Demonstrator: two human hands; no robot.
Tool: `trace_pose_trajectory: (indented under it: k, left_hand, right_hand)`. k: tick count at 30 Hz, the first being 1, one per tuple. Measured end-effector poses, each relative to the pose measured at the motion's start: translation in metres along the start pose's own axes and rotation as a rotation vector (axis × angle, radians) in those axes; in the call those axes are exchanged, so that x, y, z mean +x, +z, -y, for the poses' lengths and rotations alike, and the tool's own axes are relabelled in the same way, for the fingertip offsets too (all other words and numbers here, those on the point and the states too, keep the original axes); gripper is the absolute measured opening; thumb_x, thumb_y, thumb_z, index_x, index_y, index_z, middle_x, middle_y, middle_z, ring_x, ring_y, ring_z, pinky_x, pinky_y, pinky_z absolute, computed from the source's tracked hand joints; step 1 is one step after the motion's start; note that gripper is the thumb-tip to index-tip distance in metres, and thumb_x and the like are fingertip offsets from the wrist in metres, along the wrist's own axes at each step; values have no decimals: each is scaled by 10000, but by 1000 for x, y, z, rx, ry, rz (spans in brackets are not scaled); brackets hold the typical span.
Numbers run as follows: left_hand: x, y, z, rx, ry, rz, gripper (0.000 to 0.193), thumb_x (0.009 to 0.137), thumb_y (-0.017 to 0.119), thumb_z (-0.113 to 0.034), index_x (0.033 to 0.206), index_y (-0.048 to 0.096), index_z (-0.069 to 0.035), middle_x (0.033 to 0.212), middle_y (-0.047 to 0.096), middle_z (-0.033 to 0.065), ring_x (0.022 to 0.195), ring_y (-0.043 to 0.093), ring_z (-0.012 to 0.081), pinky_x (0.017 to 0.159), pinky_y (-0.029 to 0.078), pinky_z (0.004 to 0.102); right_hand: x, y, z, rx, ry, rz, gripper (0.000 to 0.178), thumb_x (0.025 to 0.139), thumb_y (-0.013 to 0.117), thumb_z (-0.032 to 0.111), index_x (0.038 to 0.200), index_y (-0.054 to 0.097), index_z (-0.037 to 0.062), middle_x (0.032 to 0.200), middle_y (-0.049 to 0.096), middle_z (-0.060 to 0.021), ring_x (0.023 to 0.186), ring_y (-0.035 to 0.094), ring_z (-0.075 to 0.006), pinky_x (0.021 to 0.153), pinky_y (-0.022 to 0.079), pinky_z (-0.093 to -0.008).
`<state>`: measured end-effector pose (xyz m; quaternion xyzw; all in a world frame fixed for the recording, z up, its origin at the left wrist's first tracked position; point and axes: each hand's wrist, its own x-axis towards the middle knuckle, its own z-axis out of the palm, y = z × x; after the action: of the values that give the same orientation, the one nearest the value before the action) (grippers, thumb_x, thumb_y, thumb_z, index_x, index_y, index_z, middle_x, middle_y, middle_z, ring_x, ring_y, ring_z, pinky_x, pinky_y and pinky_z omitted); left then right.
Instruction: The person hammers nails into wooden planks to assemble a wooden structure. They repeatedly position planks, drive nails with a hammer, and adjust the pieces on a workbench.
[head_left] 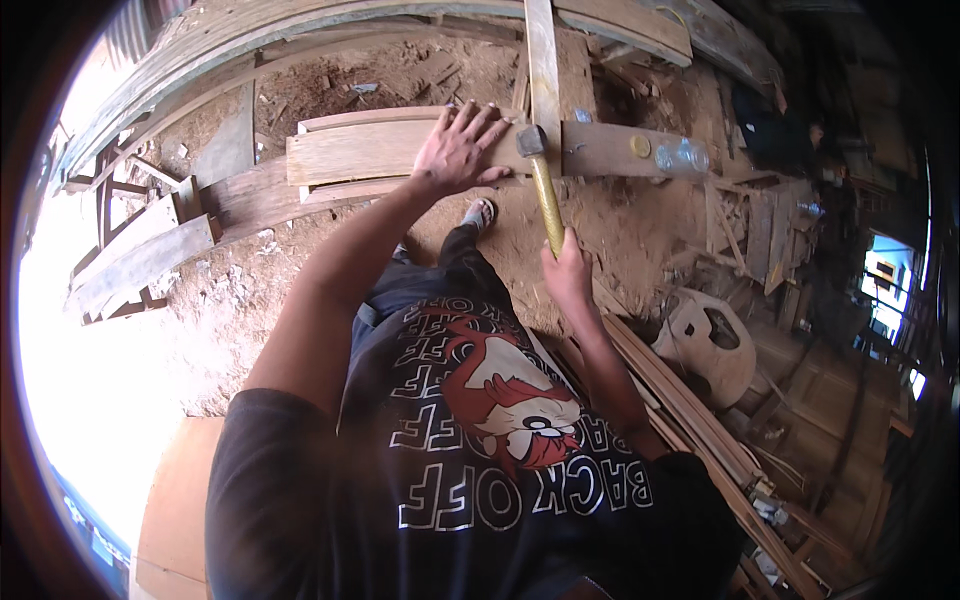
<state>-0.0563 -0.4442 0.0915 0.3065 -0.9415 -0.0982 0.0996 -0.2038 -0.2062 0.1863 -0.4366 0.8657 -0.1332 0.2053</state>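
Observation:
My left hand (462,150) lies spread on a pale wooden piece (350,157), a long flat board with narrower strips along its two long sides. In my right hand (568,268) is a hammer (546,198), gripped low on its yellow handle. The dark hammer head is over the right end of the wooden piece, close to my left fingertips; whether it touches the wood I cannot tell. A light upright board (543,75) stands or lies crosswise just beyond the hammer head. Underneath, a wide bench plank (610,150) carries the work.
A clear plastic bottle (682,155) and a small yellowish round thing (640,147) sit on the plank's right part. Long timbers (390,12) run across the back. Stacked wood strips (690,420) and a chair-like wooden panel (706,345) are at my right. Dirt floor (250,290) shows around.

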Motion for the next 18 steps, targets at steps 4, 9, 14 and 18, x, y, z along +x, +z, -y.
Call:
trace_pose_trajectory:
  k: [4, 9, 14, 18]
  left_hand:
    - [0, 3, 3, -36, 5, -53, 927, 1001, 434, -808, 1710, 338, -219, 1735, 374, 133, 1586, 345, 382, 1297, 265, 588]
    - [-1, 9, 4, -44, 16, -48, 945, 998, 404, -830, 1717, 320, -222, 1742, 373, 155, 1587, 352, 405, 1280, 268, 603]
    - [-2, 3, 6, -16, 11, -54, 943, 1006, 384, -832, 1717, 322, -215, 1735, 380, 161, 1584, 357, 396, 1293, 249, 580]
    - [0, 2, 5, -14, 10, -15, 965, 1008, 345, -848, 1716, 320, -193, 1740, 373, 156, 1590, 346, 387, 1298, 245, 569]
  right_hand:
    - [-12, -16, 15, 105, -79, -113, 250, 1030, 667, 201, 1136, 549, 8, 794, 680, -288, 764, 699, -518, 639, 506, -580]
    - [-14, -9, 20, 91, -41, -150, 271, 1011, 674, 162, 1202, 559, 8, 805, 689, -304, 809, 712, -524, 670, 526, -591]
    - [1, -16, 12, -63, 39, 5, 335, 988, 681, 138, 1280, 592, 1, 833, 704, -323, 857, 722, -526, 719, 546, -605]
    - [-6, -34, 22, 145, -64, -172, 239, 998, 665, 138, 1183, 585, 10, 784, 696, -276, 786, 720, -505, 697, 533, -584]
